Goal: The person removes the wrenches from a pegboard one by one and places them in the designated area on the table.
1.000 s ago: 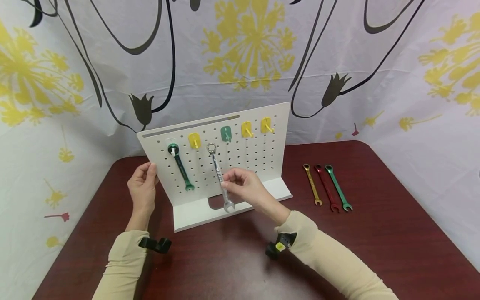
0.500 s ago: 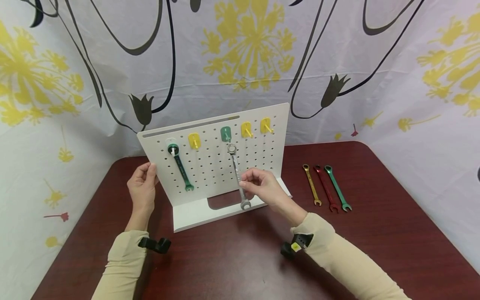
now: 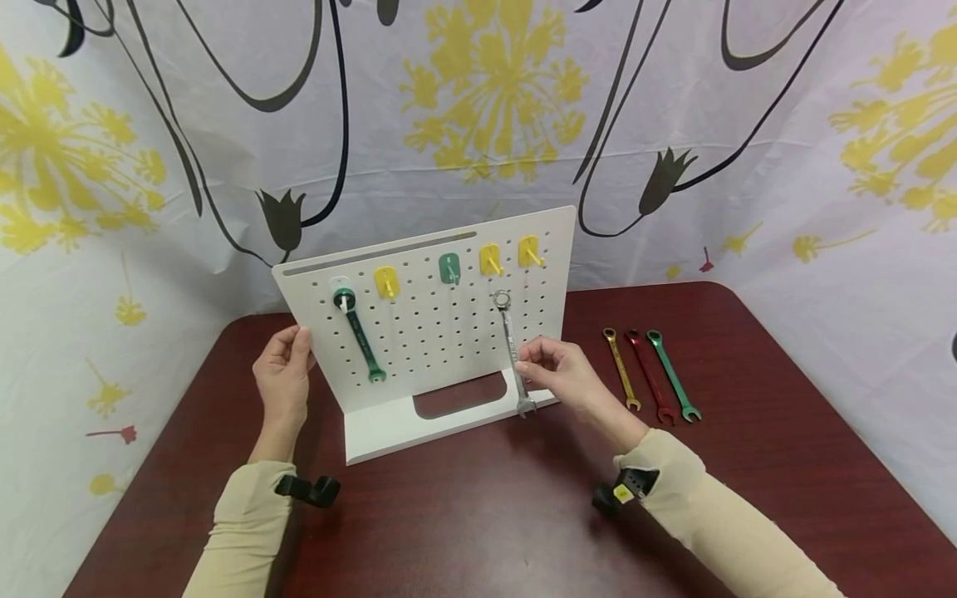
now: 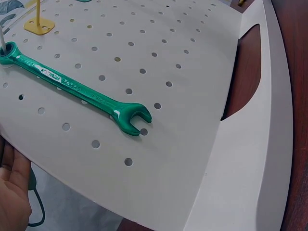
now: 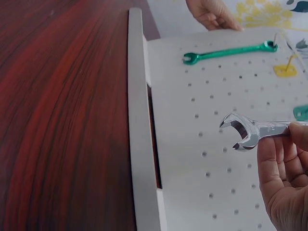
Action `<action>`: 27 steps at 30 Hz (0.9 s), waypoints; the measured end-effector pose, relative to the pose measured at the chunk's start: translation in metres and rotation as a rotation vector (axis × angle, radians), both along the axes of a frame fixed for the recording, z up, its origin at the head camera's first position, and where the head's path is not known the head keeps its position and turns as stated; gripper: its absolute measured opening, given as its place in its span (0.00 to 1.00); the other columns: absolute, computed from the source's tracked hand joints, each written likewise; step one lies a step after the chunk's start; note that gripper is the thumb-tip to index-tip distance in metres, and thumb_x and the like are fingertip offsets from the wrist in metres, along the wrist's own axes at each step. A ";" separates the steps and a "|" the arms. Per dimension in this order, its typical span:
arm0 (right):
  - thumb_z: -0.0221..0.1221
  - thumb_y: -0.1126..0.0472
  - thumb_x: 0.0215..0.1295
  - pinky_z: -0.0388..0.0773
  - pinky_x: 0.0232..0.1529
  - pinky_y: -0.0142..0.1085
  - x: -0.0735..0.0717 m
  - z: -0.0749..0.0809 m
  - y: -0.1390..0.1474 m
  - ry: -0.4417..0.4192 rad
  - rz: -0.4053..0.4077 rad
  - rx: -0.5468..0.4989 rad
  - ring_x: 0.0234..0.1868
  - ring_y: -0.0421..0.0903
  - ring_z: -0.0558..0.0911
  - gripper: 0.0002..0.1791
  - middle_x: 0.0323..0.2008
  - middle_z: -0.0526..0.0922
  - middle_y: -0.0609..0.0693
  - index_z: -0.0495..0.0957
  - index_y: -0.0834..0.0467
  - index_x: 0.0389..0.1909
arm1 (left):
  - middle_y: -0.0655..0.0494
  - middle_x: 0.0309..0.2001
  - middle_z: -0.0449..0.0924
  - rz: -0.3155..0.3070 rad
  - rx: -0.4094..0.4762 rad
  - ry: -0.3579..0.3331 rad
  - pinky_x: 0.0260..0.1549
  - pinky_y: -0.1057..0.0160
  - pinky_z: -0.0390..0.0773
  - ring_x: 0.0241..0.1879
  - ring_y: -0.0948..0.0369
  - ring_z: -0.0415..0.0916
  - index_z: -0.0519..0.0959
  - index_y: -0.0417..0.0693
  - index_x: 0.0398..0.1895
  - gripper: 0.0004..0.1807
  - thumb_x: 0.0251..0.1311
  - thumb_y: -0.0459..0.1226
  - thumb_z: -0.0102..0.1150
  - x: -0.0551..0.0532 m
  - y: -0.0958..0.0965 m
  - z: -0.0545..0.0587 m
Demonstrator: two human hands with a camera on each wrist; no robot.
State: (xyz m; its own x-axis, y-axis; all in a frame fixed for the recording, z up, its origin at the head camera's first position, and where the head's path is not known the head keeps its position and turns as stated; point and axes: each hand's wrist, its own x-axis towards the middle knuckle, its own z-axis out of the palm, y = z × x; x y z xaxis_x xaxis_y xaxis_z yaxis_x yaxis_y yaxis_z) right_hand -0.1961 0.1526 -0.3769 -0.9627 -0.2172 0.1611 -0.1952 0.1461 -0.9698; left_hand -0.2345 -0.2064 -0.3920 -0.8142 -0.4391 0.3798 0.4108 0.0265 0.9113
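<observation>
A: Starting at the left, what is the left hand (image 3: 282, 374) doing?

B: It rests against the left edge of the white pegboard (image 3: 419, 332), fingers relaxed and fairly straight, thumb at the front. The left wrist view shows only a bit of palm under that edge, but it gives the green wrench (image 4: 77, 89) up close, its ring end on a peg and its open jaw lying against the holes.

A: And along the board?

B: From the head view, a row of hooks runs across the top: a yellow hook (image 3: 386, 281), a green hook (image 3: 449, 268), then two more yellow ones. The silver wrench (image 3: 512, 353) stands nearly upright in front of the board's right part, ring end up, below those hooks and not on any of them.

A: Who holds it?

B: The right hand (image 3: 566, 375) pinches its lower shaft between thumb and fingertips. The right wrist view adds the open jaw sticking out past the fingers, clear of the board.

A: Further right?

B: A gold wrench (image 3: 623, 368), a red wrench (image 3: 650, 375) and another green spanner (image 3: 674, 374) lie side by side on the desk (image 3: 748, 465).
</observation>
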 end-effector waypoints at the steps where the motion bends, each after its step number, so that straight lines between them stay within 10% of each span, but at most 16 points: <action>1: 0.58 0.72 0.61 0.83 0.31 0.35 0.000 -0.001 0.003 -0.004 -0.009 0.002 0.26 0.36 0.77 0.07 0.26 0.76 0.44 0.74 0.72 0.37 | 0.65 0.29 0.81 0.002 0.001 0.001 0.32 0.77 0.79 0.30 0.73 0.78 0.80 0.56 0.33 0.02 0.60 0.37 0.61 0.000 0.000 0.000; 27: 0.57 0.64 0.65 0.82 0.30 0.33 -0.006 -0.016 0.121 -0.046 -0.250 0.129 0.27 0.34 0.79 0.13 0.27 0.77 0.39 0.71 0.72 0.42 | 0.64 0.29 0.81 -0.004 0.010 0.003 0.32 0.77 0.79 0.29 0.73 0.78 0.81 0.55 0.33 0.01 0.60 0.38 0.61 -0.001 0.000 -0.001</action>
State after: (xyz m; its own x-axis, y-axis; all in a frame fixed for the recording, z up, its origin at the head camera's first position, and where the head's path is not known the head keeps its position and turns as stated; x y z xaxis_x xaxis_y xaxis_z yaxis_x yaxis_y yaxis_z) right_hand -0.2019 0.2733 -0.3927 -0.9946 0.0123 0.1026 -0.0939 0.3073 -0.9470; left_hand -0.2355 -0.2066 -0.3929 -0.8146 -0.4399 0.3780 0.4140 0.0154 0.9101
